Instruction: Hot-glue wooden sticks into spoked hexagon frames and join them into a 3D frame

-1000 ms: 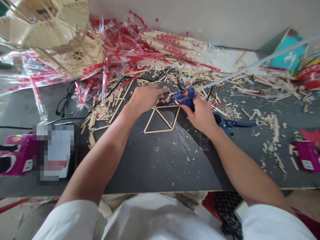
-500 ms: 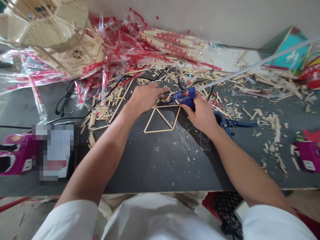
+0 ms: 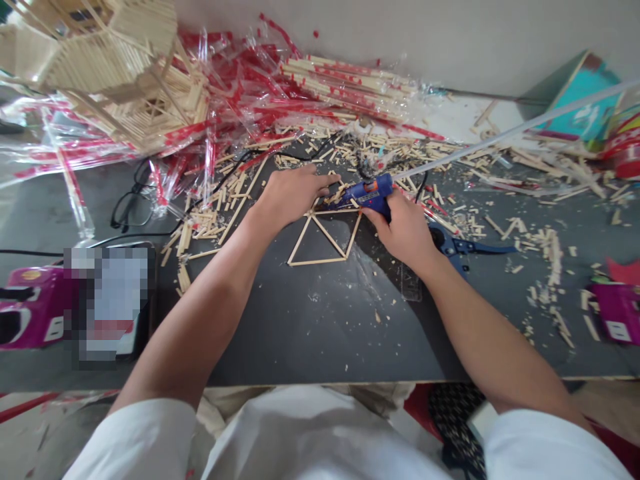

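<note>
Item: stick frame, thin pale wooden sticks, four-sided with one diagonal brace, lying flat on the dark table, just below your hands and between them. Its upper edge runs beneath the nozzle of the glue gun, a blue gun with a long translucent glue stick trailing up and to the right.

Left hand: forearm reaching in from the lower left, palm down, fingers extended and lying over loose sticks at the frame's upper left corner; open, with no clear grip on anything.

Right hand: forearm coming in from the lower right, fingers wrapped closed around the gun's grip, nozzle aimed left toward the frame's upper edge, close to your left fingertips.

Nearby: blue-handled snips just right of your right hand; clear plastic ruler partly under that wrist's shadow; stick offcuts scattered across the table; black cord running among them; glasses at left; red-printed plastic wrap heaped along the wall; finished stick model at upper left; magenta boxes at both sides; pixelated object left of your left arm, too obscured to identify
</note>
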The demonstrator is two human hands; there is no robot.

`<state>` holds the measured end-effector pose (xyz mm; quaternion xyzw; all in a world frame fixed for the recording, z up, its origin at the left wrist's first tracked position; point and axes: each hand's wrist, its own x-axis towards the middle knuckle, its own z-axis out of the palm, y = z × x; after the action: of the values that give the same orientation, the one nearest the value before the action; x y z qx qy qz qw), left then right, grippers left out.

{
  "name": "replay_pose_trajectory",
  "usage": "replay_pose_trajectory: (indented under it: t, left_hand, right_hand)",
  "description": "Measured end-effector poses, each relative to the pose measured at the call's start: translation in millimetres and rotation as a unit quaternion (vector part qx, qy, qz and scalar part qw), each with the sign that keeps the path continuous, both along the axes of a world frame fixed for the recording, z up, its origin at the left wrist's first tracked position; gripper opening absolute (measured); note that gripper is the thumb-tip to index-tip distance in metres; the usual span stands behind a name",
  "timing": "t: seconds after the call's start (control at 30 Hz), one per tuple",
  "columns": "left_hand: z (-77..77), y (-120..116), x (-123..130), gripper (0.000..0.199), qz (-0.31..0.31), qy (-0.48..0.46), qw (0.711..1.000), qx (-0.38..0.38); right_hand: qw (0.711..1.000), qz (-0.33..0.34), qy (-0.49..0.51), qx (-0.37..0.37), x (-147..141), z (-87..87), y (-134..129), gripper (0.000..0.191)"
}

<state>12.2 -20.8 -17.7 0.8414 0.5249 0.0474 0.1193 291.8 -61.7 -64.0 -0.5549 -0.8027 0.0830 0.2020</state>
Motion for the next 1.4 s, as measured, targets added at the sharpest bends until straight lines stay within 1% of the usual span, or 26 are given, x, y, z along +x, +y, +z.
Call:
replay_pose_trajectory:
  t: [0.4,0.67,0.87,1.03,1.2,1.3,1.4]
  left_hand:
    - [2.5,-0.2,1.2,0.053,0.000,-0.001,1.000,-0.004]
    - [1.5,-0.4,0.8,0.053,-0.003,0.005,1.000,0.003]
    - [2.9,-1.3,1.4,0.053,-0.002,0.016,1.000,-0.001]
    - [5.4,-3.0,0.9,0.053,-0.004,0.010,1.000,-0.002]
    - [0.6,-1.9,-2.6,0.053,-0.012,-0.012,1.000,-0.003]
    - [-3.2,1.4,-7.1,0.052,-0.011,-0.058,0.998,-0.005]
    - [-1.7,7.1,-15.3,0.052,0.013,-0.111,0.994,-0.010]
  right_hand:
    - [1.000,-0.003,-0.011,-0.006,-0.2,0.2,0.6,0.043]
    - [1.000,-0.005,-0.008,0.014,2.1,-4.5,0.9,0.044]
    - [1.000,-0.009,0.000,-0.001,2.1,-2.4,1.0,0.045]
    - [1.000,-0.014,0.011,0.012,3.6,-1.6,1.5,0.046]
    - [1.000,-0.020,0.014,0.012,5.0,-2.2,1.4,0.049]
    - [0.999,-0.032,0.017,0.020,6.0,-4.0,1.7,0.052]
    - [0.997,-0.054,0.031,0.045,7.6,-5.7,2.5,0.058]
